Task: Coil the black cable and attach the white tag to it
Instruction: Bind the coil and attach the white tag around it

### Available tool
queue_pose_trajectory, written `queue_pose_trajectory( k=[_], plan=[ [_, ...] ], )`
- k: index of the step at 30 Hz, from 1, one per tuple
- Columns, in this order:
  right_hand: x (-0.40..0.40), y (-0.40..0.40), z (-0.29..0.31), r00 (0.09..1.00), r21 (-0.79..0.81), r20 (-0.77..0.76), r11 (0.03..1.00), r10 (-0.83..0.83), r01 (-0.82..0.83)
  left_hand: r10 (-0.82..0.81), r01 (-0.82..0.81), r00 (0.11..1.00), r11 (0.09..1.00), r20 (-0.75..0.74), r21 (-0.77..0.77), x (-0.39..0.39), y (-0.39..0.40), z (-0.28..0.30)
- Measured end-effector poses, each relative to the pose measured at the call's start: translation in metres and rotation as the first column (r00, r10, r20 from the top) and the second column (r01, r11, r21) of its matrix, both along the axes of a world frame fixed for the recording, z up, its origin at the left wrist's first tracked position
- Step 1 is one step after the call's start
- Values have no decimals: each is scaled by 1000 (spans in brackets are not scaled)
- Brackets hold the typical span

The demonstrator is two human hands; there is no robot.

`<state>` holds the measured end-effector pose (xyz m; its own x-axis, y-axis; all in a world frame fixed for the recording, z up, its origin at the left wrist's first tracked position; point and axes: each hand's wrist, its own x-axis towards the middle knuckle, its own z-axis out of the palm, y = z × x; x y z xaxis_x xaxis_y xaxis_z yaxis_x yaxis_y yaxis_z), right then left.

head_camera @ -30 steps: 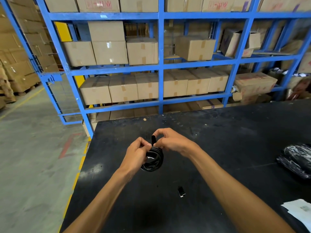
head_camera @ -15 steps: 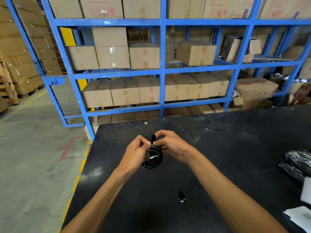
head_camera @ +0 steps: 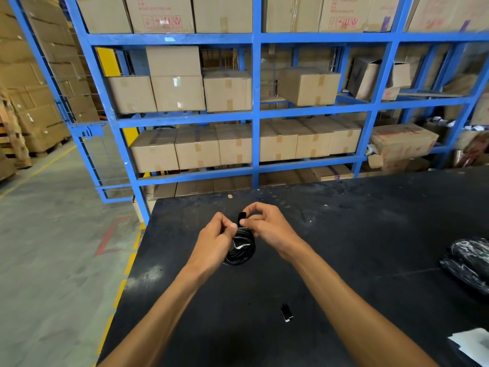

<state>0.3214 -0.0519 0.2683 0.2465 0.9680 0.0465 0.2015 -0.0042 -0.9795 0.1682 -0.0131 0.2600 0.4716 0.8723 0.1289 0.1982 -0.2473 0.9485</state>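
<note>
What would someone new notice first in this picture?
Probably the two hands, left hand and right hand, meeting over the black table at centre, gripping a coiled black cable with a bit of white tag showing. Behind them stands a tall blue rack stacked with cardboard boxes.

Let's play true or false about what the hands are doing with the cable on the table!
1. Both hands, the left hand and the right hand, hold the black cable. True.
2. The cable lies stretched out straight. False: it is wound into a coil.
3. The table is white. False: it is black.
4. A small black piece lies on the table nearer the person than the coil. True.
5. The blue shelves hold bottles. False: they hold cardboard boxes.
</note>
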Motion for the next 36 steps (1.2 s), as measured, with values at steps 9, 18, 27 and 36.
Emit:
queue_pose_trajectory(
  k=[9, 18, 27, 36],
  plan=[
    [-3, -5, 3, 972, 275, 214, 961, -94, 33, -7, 22, 995, 988, 97, -153, -5, 5, 2],
    [-2, -17, 1, 947, 526, 313, 844, -73, -108, -10, 98, 967, 936, 255, -337, -7, 6, 15],
    [17, -29, 16, 759, 406, 650, 830, 32, -383, -39, 106, 980, 932, 196, -347, -3, 8, 11],
    [18, -30, 24, 524, 351, 849, 810, -65, -470, -37, 97, 981, 942, 190, -321, 3, 6, 12]
  ],
)
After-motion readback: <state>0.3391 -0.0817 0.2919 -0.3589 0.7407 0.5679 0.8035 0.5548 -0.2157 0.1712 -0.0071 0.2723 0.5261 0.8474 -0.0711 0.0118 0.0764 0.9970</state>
